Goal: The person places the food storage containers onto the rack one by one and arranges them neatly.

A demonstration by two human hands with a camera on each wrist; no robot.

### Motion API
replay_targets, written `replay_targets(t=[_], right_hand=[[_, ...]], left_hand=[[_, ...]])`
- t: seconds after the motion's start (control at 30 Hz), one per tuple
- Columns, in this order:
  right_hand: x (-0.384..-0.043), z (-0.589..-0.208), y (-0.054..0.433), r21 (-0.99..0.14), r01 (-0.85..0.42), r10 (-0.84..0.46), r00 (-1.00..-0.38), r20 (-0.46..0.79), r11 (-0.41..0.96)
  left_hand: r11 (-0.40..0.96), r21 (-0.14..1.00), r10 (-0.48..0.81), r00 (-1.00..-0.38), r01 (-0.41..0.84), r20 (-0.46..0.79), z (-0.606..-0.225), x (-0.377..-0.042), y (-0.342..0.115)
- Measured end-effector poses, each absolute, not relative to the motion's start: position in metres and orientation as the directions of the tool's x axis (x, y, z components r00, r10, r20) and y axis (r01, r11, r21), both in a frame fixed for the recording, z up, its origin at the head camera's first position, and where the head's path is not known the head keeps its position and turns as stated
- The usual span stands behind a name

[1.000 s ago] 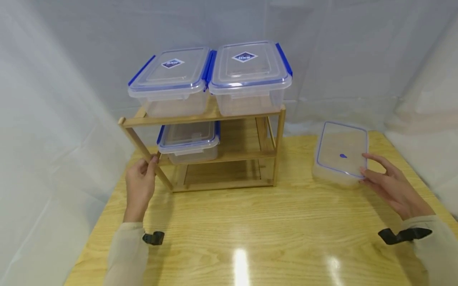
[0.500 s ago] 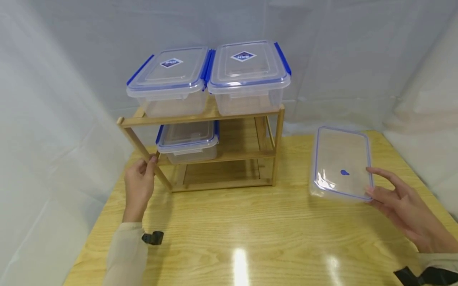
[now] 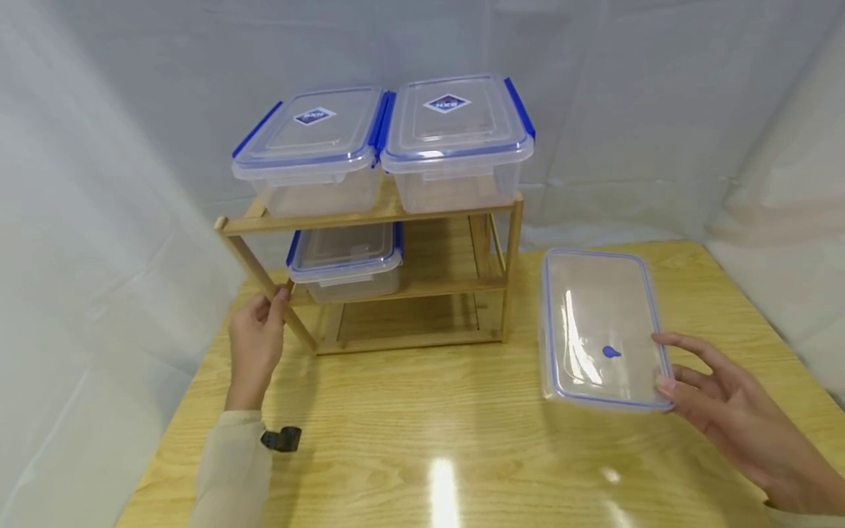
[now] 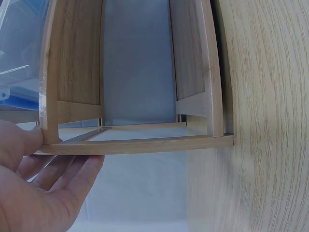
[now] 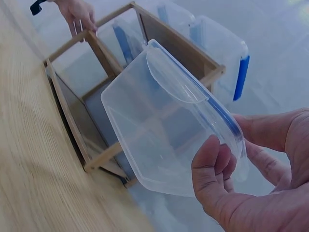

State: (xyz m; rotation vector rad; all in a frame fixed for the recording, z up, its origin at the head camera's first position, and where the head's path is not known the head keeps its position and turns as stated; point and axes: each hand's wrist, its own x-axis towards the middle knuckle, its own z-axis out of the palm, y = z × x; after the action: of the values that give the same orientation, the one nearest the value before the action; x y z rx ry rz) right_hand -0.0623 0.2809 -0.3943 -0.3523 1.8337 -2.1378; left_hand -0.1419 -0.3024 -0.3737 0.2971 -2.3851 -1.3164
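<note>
My left hand (image 3: 256, 348) grips the front left post of a three-level wooden rack (image 3: 455, 286), level with its middle shelf. In the left wrist view the thumb and fingers lie on opposite sides of the post (image 4: 145, 146). At the right, my right hand (image 3: 742, 418) pinches one corner of a clear plastic food container (image 3: 597, 308) with a blue-sealed lid and a small blue plug. The right wrist view shows the container tilted and above the wooden table, the thumb and fingers at its lid edge.
Two lidded containers, one at left (image 3: 310, 147) and one at right (image 3: 455, 139), stand side by side on the rack's top. A smaller container (image 3: 346, 260) sits at the left of the middle shelf. White sheeting (image 3: 627, 88) hangs behind the wooden table (image 3: 370, 433).
My right hand has drawn the container nearer to me and then leftward toward the rack, its lid tipping more toward the head camera. The left hand keeps its grip on the rack.
</note>
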Motion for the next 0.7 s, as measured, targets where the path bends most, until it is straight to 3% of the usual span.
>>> replay_targets(t=[0.7], right_hand=[[-0.036, -0.373, 0.235, -0.989, 0.036, -0.533, -0.845, 0.045, -0.141]], left_hand=[[0.547, 0.837, -0.361, -0.896, 0.020, 0.257, -0.374, -0.142, -0.303]])
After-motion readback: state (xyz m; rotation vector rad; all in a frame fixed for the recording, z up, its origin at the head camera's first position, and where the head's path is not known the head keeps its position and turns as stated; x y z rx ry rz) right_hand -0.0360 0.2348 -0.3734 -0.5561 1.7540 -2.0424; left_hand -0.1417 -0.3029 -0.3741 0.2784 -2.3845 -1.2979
